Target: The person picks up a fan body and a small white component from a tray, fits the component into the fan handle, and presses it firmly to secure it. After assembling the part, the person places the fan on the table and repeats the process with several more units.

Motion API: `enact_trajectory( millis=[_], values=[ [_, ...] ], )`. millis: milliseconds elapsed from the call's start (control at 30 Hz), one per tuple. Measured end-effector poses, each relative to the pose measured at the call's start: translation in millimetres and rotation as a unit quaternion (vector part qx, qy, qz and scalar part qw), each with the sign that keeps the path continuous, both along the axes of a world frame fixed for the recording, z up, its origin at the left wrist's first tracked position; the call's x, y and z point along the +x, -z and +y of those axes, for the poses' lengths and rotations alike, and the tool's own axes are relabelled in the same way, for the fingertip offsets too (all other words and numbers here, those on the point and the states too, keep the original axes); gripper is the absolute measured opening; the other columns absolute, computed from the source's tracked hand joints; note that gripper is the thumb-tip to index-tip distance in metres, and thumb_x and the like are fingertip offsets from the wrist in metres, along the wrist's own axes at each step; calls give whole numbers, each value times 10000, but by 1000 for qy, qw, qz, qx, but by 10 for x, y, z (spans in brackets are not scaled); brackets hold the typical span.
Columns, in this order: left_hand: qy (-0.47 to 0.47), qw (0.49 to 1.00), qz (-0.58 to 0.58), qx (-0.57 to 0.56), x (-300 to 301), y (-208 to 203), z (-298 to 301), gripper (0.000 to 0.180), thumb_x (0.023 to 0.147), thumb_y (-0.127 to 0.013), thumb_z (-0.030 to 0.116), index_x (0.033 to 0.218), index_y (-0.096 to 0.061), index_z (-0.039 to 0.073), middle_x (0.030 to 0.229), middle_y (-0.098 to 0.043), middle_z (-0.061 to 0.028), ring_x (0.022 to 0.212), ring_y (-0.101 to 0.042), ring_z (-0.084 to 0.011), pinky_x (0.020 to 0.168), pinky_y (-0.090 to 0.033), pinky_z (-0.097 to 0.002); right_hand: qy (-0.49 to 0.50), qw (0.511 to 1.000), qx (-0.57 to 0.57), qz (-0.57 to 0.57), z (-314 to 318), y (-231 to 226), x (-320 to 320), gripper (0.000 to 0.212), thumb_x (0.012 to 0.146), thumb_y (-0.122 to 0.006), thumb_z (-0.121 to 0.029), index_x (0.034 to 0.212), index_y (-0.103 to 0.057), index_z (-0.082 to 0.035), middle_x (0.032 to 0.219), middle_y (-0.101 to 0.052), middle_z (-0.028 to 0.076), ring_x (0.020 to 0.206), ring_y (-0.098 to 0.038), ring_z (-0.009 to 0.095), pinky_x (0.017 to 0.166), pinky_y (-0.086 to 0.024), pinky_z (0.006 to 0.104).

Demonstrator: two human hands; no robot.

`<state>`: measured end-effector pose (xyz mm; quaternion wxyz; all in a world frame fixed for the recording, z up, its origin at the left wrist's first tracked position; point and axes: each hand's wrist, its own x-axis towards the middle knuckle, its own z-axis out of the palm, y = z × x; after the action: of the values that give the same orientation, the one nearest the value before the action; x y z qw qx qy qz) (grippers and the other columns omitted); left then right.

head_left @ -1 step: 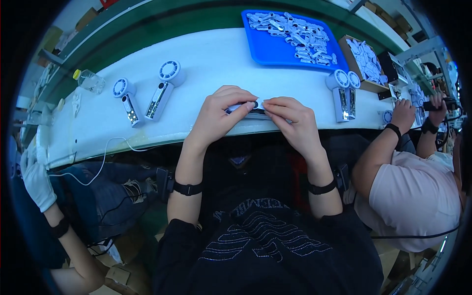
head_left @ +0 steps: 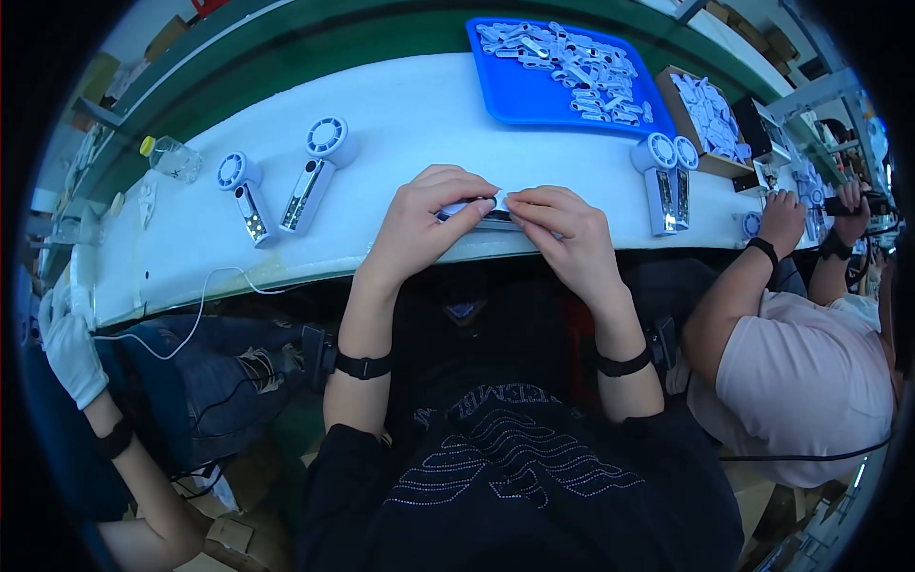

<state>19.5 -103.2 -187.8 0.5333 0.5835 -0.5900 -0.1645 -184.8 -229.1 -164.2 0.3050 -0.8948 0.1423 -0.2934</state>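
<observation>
Near the front table edge, my left hand [head_left: 429, 217] is closed around the left part of a pale handheld fan handle [head_left: 498, 224], which lies sideways. On top of the handle is a small white cover piece [head_left: 502, 199] with a dark spot, between the fingertips of both hands. My right hand [head_left: 564, 227] pinches the right end of that piece, thumb and fingers pressed together. Much of the handle, and any fan head on it, is hidden by my fingers. Left of my hands lie two fans, a larger one [head_left: 310, 186] and a smaller one [head_left: 246, 195], with handle insides exposed.
Two more fans [head_left: 660, 191] lie to the right. A blue tray [head_left: 515, 110] of white cover pieces stands at the back, beside a cardboard box [head_left: 720, 167] of white parts. A bottle [head_left: 174, 159] and a white cable [head_left: 203, 300] are at left. Co-workers sit on both sides.
</observation>
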Motion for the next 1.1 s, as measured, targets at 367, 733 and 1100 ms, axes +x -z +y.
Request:
enact_trajectory(
  millis=[367,733,1100],
  values=[
    [8,996,-87,-1,8,-20,12,209,871,-843,74,1076,-839,32,1070,-811,-74,1085,-719,-261,937,-583,-379,-36,999,-18,9,-112,32,-38,208,914,-794,-16,1119,-825,-2,1100,-821,121,1059,-770,291,933,-617,382],
    [29,984,-174,-21,-1,-95,16,259,823,-873,49,1080,-845,48,1099,-786,-51,1063,-715,-257,899,-600,-371,-13,999,19,-29,-58,157,-59,196,923,-796,-8,1118,-816,15,1085,-817,130,1064,-770,292,925,-618,375],
    [-20,990,-131,-46,-35,-7,0,365,773,-912,54,1119,-798,33,1136,-780,-57,1107,-712,-303,936,-600,-396,-19,999,6,-42,-45,189,-34,175,938,-770,-25,1105,-787,25,1090,-785,126,1068,-748,307,918,-604,389]
  ],
)
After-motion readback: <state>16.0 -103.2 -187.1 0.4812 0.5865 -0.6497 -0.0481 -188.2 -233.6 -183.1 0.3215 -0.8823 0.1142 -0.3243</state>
